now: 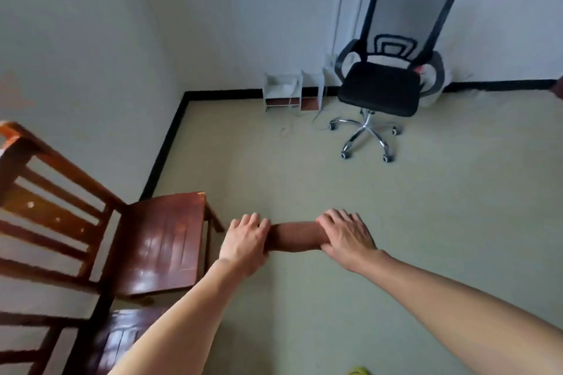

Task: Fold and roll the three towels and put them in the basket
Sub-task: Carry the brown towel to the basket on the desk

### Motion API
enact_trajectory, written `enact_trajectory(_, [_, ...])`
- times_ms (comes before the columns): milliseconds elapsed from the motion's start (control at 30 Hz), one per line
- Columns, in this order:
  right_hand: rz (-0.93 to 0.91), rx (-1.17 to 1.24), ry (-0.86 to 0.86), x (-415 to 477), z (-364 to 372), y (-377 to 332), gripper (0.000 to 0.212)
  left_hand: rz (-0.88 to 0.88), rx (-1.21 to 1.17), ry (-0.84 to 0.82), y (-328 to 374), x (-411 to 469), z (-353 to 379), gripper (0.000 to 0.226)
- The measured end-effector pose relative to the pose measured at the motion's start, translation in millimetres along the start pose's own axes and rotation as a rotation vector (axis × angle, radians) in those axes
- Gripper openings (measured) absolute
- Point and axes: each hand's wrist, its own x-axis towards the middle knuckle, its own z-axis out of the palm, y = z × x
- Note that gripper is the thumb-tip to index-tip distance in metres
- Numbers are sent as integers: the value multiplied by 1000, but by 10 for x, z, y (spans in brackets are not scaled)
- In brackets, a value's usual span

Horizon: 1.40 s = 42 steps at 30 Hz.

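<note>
Pale flooring and white walls fill my view. I hold the rolled brown towel level above the floor, left hand wrapped round one end, right hand round the other. Rolling looks finished. Next I must find the basket, which I cannot see. A wooden chair stands close on the left; an office chair is well off.

both bare arms reach forward, the left coming in from 7 o'clock, the right from 4 o'clock. the left hand and right hand lie palm down (backs to the camera), fingers curled over opposite ends of the rolled towel.
</note>
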Motion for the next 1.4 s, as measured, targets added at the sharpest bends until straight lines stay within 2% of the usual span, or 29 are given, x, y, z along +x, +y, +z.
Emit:
enact_trajectory(133, [101, -48, 70, -95, -495, 1064, 43, 90, -10, 68, 861, 798, -455, 44])
enact_trajectory(300, [254, -106, 151, -349, -1038, 2328, 42, 284, 30, 142, 1941, 1709, -1063, 44])
enact_trajectory(667, [597, -193, 222, -690, -1561, 4556, 43, 677, 128, 222, 3962, 3716, -1731, 42])
enact_trajectory(900, [931, -211, 280, -958, -1956, 5858, 44, 1000, 188, 282, 5475, 4983, -2312, 39])
enact_trajectory(1133, [1141, -201, 299, -1625, -1984, 6818, 44, 1233, 205, 287, 6983, 5472, -2445, 40])
enact_trajectory(1233, [1218, -206, 299, -1971, -1926, 7447, 43, 1323, 227, 303, 7817, 5703, -2421, 39])
enact_trajectory(1400, [1275, -165, 343, -2448, -1938, 8675, 42, 1360, 214, 289, 9191, 6131, -2487, 37])
